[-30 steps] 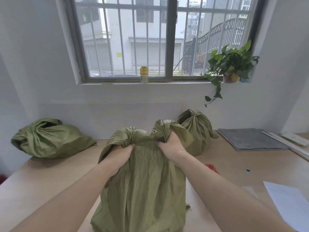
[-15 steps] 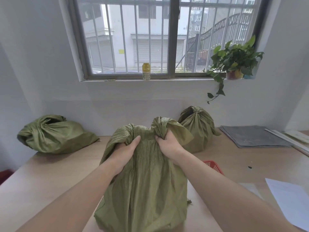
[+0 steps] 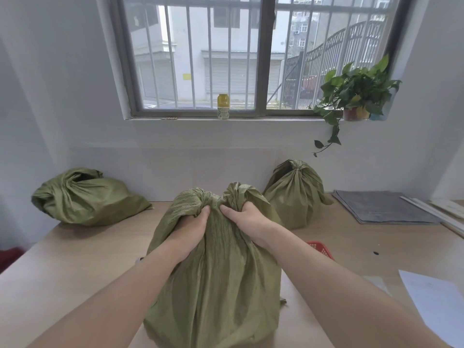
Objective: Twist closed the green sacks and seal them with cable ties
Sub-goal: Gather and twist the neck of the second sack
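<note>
Windowsill bottle [image 3: 223, 106] label unreadable; left hand [image 3: 192, 231], right hand [image 3: 247, 219] grip sack [image 3: 218, 287].

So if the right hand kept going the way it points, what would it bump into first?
The right hand grips the front sack, so the bunched cloth at its top comes first. Just past that, probably the left hand, whose fingertips lie close, though depth is unclear.

L hand [image 3: 192, 231] & R hand [image 3: 251, 222] bare, forearms [image 3: 120, 292] uncovered to frame edge; fingers plain
</note>
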The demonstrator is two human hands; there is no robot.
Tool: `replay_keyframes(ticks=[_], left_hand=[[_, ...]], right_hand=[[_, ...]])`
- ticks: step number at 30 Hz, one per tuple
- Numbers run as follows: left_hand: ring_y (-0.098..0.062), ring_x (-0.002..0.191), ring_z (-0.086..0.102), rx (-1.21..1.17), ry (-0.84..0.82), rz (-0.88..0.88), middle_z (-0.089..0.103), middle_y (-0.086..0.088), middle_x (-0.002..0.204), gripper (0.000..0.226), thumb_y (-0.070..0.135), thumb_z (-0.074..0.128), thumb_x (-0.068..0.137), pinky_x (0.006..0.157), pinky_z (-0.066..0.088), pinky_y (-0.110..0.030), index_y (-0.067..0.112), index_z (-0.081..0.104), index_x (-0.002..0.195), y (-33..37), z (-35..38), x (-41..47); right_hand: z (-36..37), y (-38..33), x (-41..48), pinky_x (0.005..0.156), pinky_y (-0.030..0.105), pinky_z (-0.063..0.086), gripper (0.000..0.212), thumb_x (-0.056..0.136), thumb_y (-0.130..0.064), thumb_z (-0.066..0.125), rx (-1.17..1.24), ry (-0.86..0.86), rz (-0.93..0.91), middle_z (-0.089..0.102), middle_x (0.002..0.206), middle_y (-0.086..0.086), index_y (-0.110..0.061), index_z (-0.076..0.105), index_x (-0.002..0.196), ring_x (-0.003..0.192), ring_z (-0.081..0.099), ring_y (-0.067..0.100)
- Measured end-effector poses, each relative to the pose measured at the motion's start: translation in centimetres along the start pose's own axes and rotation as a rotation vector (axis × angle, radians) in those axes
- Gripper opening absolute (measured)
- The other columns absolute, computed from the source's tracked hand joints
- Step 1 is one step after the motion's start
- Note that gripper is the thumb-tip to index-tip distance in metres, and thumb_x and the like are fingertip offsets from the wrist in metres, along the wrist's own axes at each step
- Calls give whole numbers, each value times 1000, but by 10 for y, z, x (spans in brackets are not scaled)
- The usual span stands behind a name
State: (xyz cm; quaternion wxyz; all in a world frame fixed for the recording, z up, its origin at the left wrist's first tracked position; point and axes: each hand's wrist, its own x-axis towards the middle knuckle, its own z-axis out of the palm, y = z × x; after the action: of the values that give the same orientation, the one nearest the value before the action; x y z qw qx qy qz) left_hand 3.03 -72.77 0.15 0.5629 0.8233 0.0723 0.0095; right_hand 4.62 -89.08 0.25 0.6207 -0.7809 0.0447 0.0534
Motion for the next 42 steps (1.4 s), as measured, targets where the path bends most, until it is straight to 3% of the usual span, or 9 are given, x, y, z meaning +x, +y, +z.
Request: replay_keyframes(ticks=[9, 12, 15, 19, 25, 27, 30, 37, 42], left_hand=[[-27, 135, 48, 53, 60, -36, 55, -7, 144, 53, 47, 44, 103, 117, 34, -41, 16, 53, 144, -5, 10, 3], [-26, 134, 49, 45, 66, -26, 56, -6, 143, 53, 49, 45, 101, 117, 35, -42, 17, 55, 142, -6, 12, 3], [-23, 137, 46, 1, 42, 22, 53, 0, 147, 57, 56, 46, 99, 119, 32, -41, 23, 53, 145, -5, 13, 2], [-16, 148, 32, -56, -16, 106, 41, 7, 157, 60, 57, 39, 104, 120, 19, -28, 25, 40, 155, 0, 15, -3], [-11, 152, 24, -65, -92, 151, 32, 12, 162, 72, 69, 31, 98, 120, 13, -23, 29, 33, 157, 5, 19, -3], [-9, 153, 20, -64, -104, 176, 30, 12, 163, 70, 68, 29, 100, 115, 9, -19, 29, 32, 158, 6, 20, -2], [-6, 153, 19, -76, -156, 182, 27, 15, 165, 81, 77, 27, 94, 124, 8, -26, 30, 32, 159, 7, 19, -1], [-1, 145, 30, -146, -172, 215, 39, 14, 157, 67, 69, 26, 99, 123, 14, -24, 32, 43, 152, 12, 24, 2], [-5, 133, 51, -219, -190, 138, 59, 17, 140, 88, 99, 34, 72, 122, 30, -36, 43, 63, 133, 11, 21, 8]], right_hand=[[5, 2, -1, 90, 46, 61, 72, 61, -62, 82, -44, -29, -21, 76, 104, 6, -13, 65, 111, 95, 75, 24], [6, 0, -5, 92, 44, 59, 53, 79, -47, 80, -15, -16, -32, 73, 107, 5, -13, 61, 114, 99, 72, 23], [4, -1, -8, 91, 36, 58, 12, 94, -29, 71, 8, -25, -66, 71, 96, -2, -24, 61, 92, 93, 70, 16], [4, -3, -12, 87, 28, 56, 16, 103, -19, 57, 50, -50, -112, 73, 100, -6, -29, 67, 96, 99, 69, 13], [11, 0, -5, 103, 42, 54, 30, 102, -27, 48, 28, -69, -125, 75, 117, -2, -25, 68, 125, 111, 69, 17], [12, 1, -3, 103, 42, 55, 32, 102, -26, 48, 26, -63, -133, 75, 117, -1, -23, 68, 127, 111, 69, 17], [12, 0, -2, 104, 43, 54, 32, 101, -26, 48, 26, -52, -131, 74, 118, 0, -22, 68, 125, 112, 69, 17], [17, -1, 0, 108, 43, 50, 43, 93, -37, 49, 2, -81, -107, 71, 123, -5, -29, 64, 132, 117, 65, 16], [18, -4, -2, 110, 42, 48, 41, 97, -36, 51, 35, -88, -88, 71, 126, -4, -26, 63, 134, 119, 64, 15]])
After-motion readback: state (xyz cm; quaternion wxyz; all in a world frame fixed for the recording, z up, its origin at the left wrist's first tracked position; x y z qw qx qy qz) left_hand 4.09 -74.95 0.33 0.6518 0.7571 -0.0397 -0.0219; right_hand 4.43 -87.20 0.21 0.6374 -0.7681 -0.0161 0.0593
